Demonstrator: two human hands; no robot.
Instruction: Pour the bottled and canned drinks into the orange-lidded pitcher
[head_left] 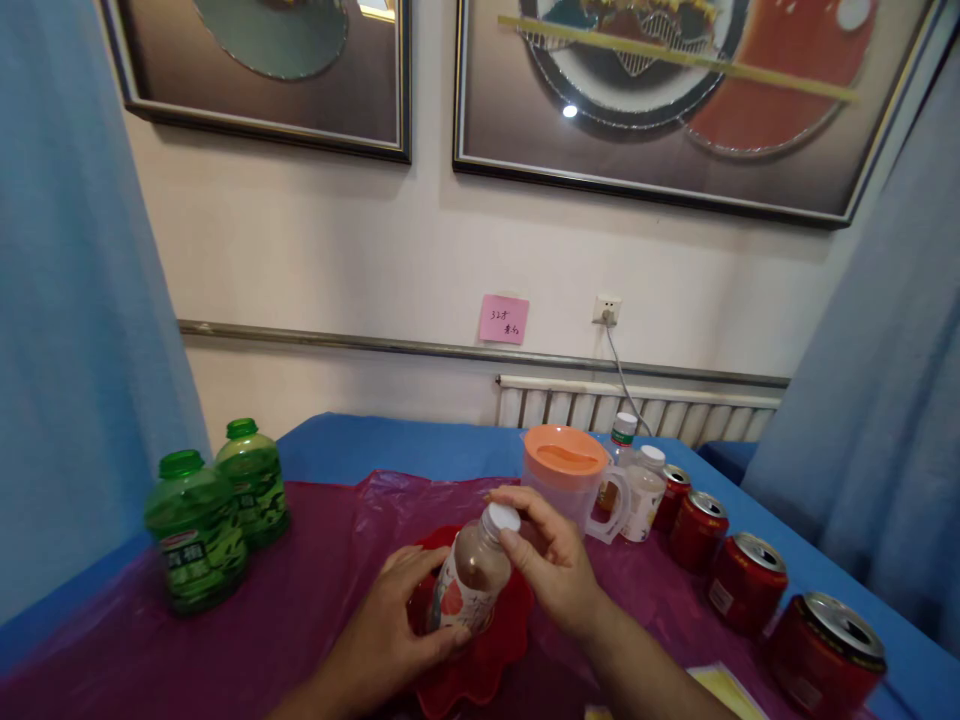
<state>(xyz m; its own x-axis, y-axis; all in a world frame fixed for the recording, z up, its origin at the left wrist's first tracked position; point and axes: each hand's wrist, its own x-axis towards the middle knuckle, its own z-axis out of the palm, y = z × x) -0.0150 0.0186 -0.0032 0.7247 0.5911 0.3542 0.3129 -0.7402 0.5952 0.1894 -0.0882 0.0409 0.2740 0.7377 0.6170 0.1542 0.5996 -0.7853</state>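
Observation:
My left hand (397, 620) is wrapped round the lower body of a clear plastic bottle (469, 580) with a fruit-printed label. The fingers and thumb of my right hand (551, 565) pinch the bottle's white cap (500, 519), which sits on the neck. The bottle leans slightly to the right over a red scalloped dish (495, 655). My left hand and the bottle hide part of the dish. Behind my right hand stands a clear pitcher (551, 490) with an orange lid (566, 450).
Two green bottles (195, 540) stand at the left. Right of the pitcher are a white-capped bottle (643, 495), a smaller bottle (624, 430) and a row of several red cans (746, 585). A purple plastic sheet (300, 590) covers part of the blue tabletop (420, 448).

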